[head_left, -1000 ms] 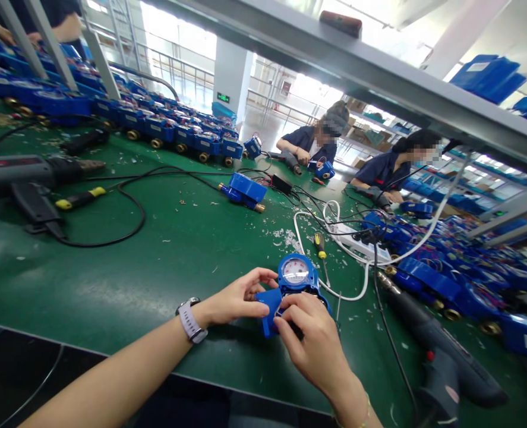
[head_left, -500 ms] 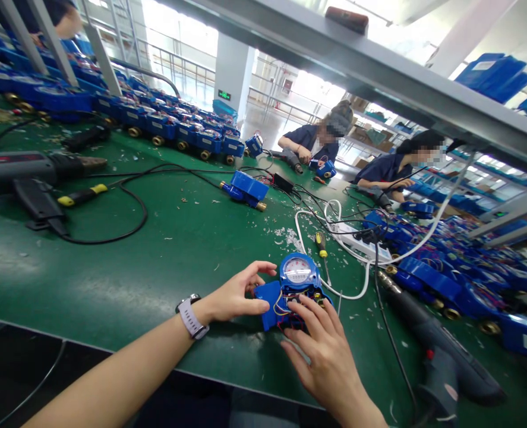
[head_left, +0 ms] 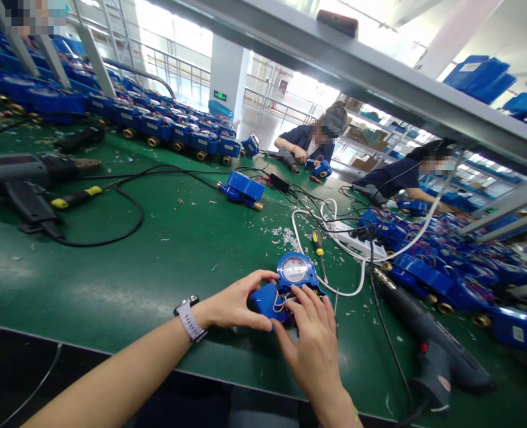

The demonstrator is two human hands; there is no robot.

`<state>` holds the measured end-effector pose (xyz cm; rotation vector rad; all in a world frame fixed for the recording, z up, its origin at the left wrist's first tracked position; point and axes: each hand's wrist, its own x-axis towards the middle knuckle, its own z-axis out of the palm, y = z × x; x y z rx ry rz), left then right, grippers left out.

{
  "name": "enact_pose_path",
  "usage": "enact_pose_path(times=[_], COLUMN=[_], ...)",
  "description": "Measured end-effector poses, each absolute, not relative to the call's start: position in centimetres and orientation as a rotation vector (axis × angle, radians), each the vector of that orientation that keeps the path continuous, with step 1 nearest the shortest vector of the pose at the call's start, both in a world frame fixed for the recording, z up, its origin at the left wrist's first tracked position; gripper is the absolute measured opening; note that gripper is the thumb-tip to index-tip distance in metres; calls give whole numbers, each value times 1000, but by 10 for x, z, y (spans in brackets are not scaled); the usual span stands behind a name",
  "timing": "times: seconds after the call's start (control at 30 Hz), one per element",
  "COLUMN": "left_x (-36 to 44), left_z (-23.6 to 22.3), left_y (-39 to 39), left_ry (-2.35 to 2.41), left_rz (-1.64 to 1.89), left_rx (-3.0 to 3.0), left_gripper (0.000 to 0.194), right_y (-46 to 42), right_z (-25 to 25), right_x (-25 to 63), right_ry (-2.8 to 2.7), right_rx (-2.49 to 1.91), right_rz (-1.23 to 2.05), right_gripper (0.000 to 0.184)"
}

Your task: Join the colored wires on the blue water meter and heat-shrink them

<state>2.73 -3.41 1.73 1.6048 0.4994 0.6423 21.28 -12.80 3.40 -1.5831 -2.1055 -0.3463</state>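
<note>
A blue water meter [head_left: 295, 261] with a round glass dial lies near the front of the green bench, its wiring box uncovered. Coloured wires [head_left: 281, 301] run from the box to a blue cover [head_left: 264, 298] tilted at its left side. Around that cover my left hand [head_left: 234, 303] is closed, thumb at the lower edge and fingers at the upper one. My right hand [head_left: 310, 333] lies over the wiring box, fingers bent on the meter and thumb touching the cover's lower corner. Its fingers hide most of the box's inside.
A yellow-black screwdriver [head_left: 318, 244] and a white power strip [head_left: 356, 238] lie behind the meter. Heat guns rest at right [head_left: 428, 333] and left [head_left: 18, 178]. Another blue meter [head_left: 243, 189] stands mid-bench; rows of meters [head_left: 156, 128] line the back. Co-workers [head_left: 310, 139] sit across.
My right hand has moved in over the wiring box, and its thumb has come to the cover's lower corner. My left hand has closed more on the cover.
</note>
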Motion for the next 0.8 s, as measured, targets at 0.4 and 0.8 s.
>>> enact_pose_path(times=[0.4,0.8], left_x=[32,35], left_z=[11,14], left_y=[-35,-35], left_ry=[557,480], left_rz=[717,784], left_rx=[1883,1966], left_gripper=[83,73], right_y=[-123,-139], right_z=[37,39], right_x=[208,227], right_ry=[-2080,-1973], right_rx=[-1551,-1575], right_rz=[-251,-359], right_gripper=[13,10])
